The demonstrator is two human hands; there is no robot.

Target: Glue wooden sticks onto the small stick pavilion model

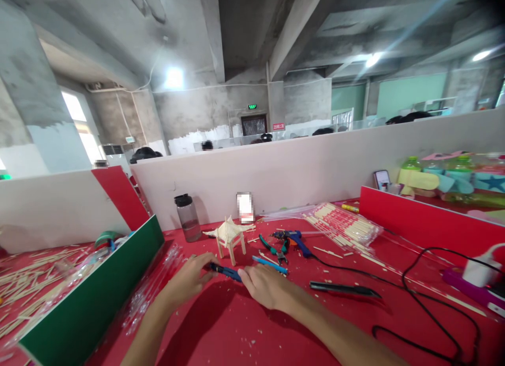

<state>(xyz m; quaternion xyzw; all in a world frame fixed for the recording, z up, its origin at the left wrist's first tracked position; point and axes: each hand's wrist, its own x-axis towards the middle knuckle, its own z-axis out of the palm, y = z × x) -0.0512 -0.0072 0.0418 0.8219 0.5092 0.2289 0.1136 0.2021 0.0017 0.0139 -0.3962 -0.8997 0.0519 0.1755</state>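
Note:
My left hand (191,278) is closed at the black end of a slim dark blue tool (229,272), which looks like a utility knife. On the tool's other end, my right hand (268,286) is closed with its thumb along the side. The tool lies level just above the red table, and its exact kind is hard to make out. Right behind it stands a small pavilion model (230,234) made of pale wooden sticks, upright on its legs. A light blue pen-like stick (270,264) rests beyond my right hand.
Green-handled pliers (276,248) and a blue glue gun (298,243) lie behind my right hand. A black cutter-like tool (344,288) and a black cable (406,287) are at right. Bundled sticks (347,224), a water bottle (188,219) and a green divider (106,292) surround the work spot.

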